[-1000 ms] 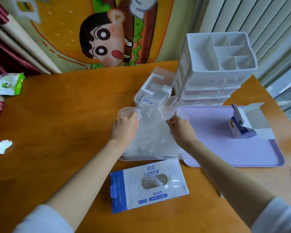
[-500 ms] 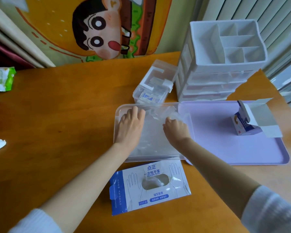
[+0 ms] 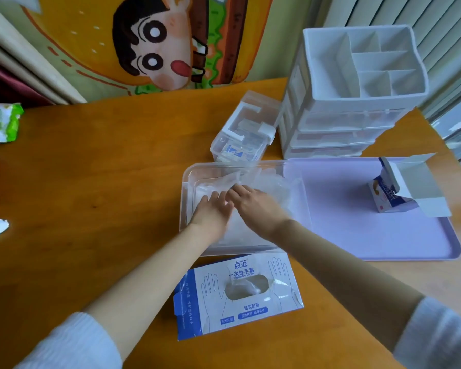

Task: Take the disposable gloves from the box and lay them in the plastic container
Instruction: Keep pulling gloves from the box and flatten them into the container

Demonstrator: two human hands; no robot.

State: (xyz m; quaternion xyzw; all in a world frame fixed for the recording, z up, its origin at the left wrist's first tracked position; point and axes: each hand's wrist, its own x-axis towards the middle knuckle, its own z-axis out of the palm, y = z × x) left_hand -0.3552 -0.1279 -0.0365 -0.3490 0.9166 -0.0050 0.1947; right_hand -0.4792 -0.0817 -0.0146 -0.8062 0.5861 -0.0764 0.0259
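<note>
Clear film gloves (image 3: 266,182) lie heaped in the container (image 3: 189,179), pressed flat under both hands: the left hand (image 3: 213,209) and right hand (image 3: 253,203) rest palm-down with fingers spread, gripping nothing. Just nearer on the table (image 3: 91,182) sits the box (image 3: 240,294), more gloves showing through its slot. Springy film will likely puff back over the rim once the pressure lifts.

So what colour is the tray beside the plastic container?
Pale lilac tray, clear in the head view.
</note>
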